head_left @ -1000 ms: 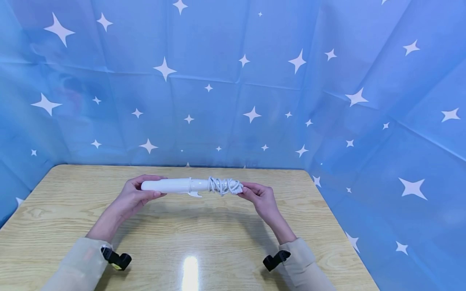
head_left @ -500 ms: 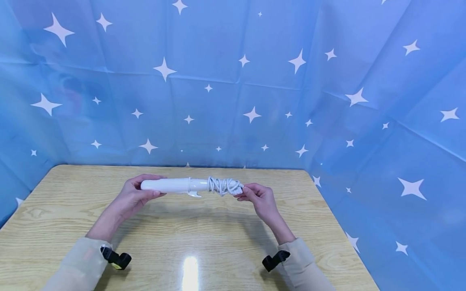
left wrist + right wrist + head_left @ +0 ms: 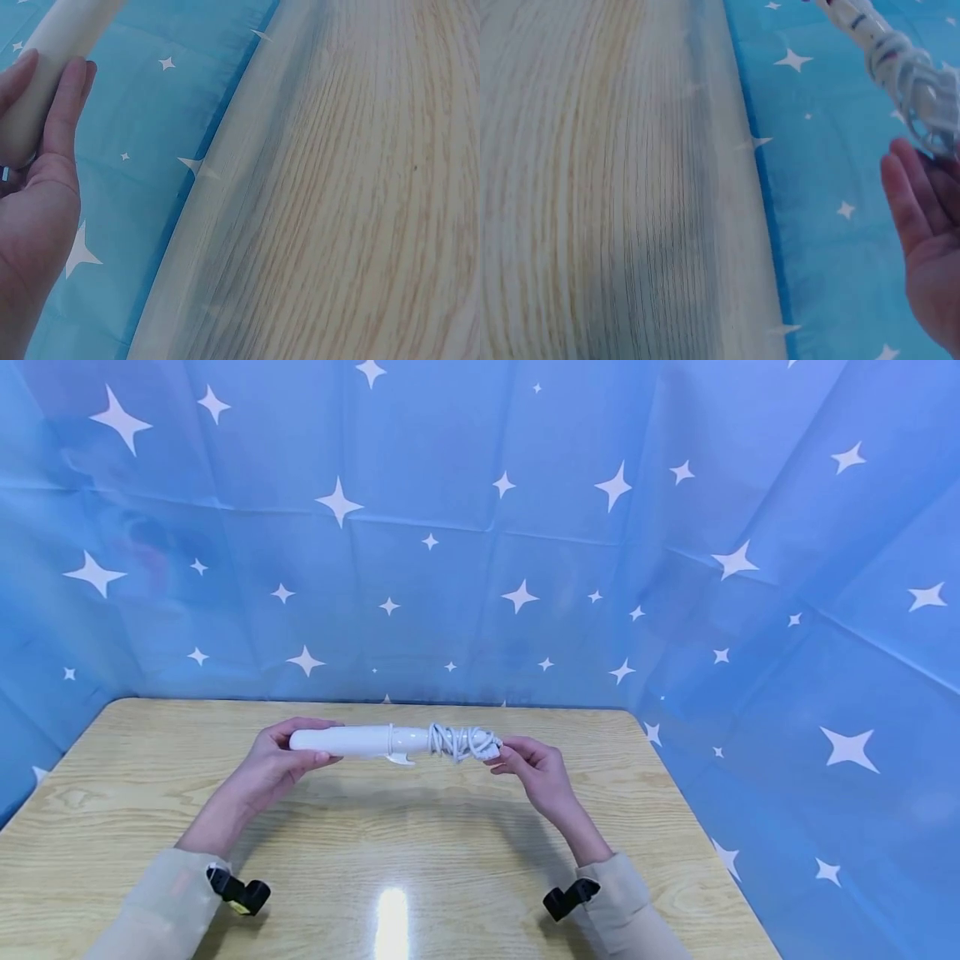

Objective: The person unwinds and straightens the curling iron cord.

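A white curling iron (image 3: 360,741) is held level above the table, its smooth barrel end to the left and a small lever below its middle. Grey-white power cord (image 3: 453,743) is wound round the handle on the right. My left hand (image 3: 277,758) grips the barrel end between thumb and fingers; the left wrist view shows the hand (image 3: 45,195) round the pale barrel (image 3: 64,52). At the other end my right hand (image 3: 538,774) pinches the cord's end by the handle. In the right wrist view, that hand's pinch is partly cut off by the frame edge.
The wooden table (image 3: 337,860) lies beneath both hands, with a bright light reflection near its front. A blue star-patterned cloth (image 3: 450,568) hangs behind the table and along its sides. Black wrist cameras (image 3: 240,893) sit on the sleeve cuffs.
The right fingers have shifted slightly at the cord's end. The curling iron and left hand stay almost where they were.
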Available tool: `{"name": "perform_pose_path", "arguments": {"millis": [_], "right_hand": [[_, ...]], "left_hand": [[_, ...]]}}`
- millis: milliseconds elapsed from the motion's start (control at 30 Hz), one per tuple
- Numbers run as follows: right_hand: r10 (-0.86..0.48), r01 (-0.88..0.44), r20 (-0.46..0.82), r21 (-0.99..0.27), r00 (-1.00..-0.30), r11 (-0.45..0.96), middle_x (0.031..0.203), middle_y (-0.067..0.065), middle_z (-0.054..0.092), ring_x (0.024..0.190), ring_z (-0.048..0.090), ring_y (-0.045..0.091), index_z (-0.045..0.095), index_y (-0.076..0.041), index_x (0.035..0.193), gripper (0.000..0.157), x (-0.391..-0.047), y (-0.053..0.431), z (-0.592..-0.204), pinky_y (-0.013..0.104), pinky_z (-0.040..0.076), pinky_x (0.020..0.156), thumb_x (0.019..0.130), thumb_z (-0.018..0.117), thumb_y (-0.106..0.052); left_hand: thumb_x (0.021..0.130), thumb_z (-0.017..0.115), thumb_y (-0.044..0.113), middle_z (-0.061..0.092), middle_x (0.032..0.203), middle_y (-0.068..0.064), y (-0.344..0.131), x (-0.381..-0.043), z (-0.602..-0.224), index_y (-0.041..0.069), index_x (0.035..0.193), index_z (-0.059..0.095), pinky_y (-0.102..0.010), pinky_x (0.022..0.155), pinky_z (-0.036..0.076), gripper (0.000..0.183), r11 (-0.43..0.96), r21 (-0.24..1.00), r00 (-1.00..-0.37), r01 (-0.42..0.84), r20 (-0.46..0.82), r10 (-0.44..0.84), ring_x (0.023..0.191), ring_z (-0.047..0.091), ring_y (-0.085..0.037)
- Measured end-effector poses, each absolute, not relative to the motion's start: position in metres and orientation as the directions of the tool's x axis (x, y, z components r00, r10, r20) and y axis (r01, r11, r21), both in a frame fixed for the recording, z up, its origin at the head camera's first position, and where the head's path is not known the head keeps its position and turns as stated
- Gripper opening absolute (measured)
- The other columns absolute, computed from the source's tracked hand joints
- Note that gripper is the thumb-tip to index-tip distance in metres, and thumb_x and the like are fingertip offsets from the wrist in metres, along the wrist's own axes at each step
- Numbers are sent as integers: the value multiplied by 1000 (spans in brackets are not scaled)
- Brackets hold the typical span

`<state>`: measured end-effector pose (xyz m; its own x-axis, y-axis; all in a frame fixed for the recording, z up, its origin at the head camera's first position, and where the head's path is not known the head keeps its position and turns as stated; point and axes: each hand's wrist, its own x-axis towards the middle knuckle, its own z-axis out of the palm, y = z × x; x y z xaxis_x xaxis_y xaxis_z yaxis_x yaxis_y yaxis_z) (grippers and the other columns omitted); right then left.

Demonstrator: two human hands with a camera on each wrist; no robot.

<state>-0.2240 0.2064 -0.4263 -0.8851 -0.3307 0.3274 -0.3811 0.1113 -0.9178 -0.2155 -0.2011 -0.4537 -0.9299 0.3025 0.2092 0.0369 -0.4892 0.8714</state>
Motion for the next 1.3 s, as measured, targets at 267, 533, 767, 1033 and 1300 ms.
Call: {"name": "perform_pose_path", "arguments": {"millis": [267,533,767,1033,1300], "right_hand": [[-204,-552,516,-809,-832,201,129,24,66,109,69,28,63,8,132,35,-220,196,-422,36,61,92,97,66,5],[-306,-808,770,-424,-560,409,125,20,70,112,68,37,73,0,119,51,-228,192,-431,32,57,99,71,89,8],[-382,-865,843,-177,-380,470,118,18,73,107,70,34,74,-1,115,47,-233,191,-433,42,61,92,72,90,5],[-434,-878,854,-52,-286,476,112,21,74,100,73,34,74,5,113,29,-234,192,-435,43,64,84,101,68,-21],[-442,-861,830,-87,-341,501,109,20,75,94,74,32,71,6,116,30,-230,192,-438,46,65,77,106,61,-21]], "left_hand": [[89,57,-26,68,128,-7,-197,-218,-454,8,120,76,-42,97,58,50,-516,855,-922,49,238,307,118,58,-24],[91,57,-24,66,129,-8,-197,-217,-454,8,120,76,-43,98,57,47,-510,860,-932,28,206,297,118,58,-25],[91,57,-24,64,130,-9,-197,-218,-455,9,119,76,-44,99,57,47,-498,867,-935,20,192,297,117,57,-27],[91,59,-22,62,133,-11,-198,-217,-455,6,121,74,-45,99,56,44,-474,880,-937,20,182,298,119,55,-27],[90,63,-20,62,134,-9,-198,-216,-455,6,123,73,-46,99,56,43,-421,907,-938,26,168,303,119,56,-26]]}}
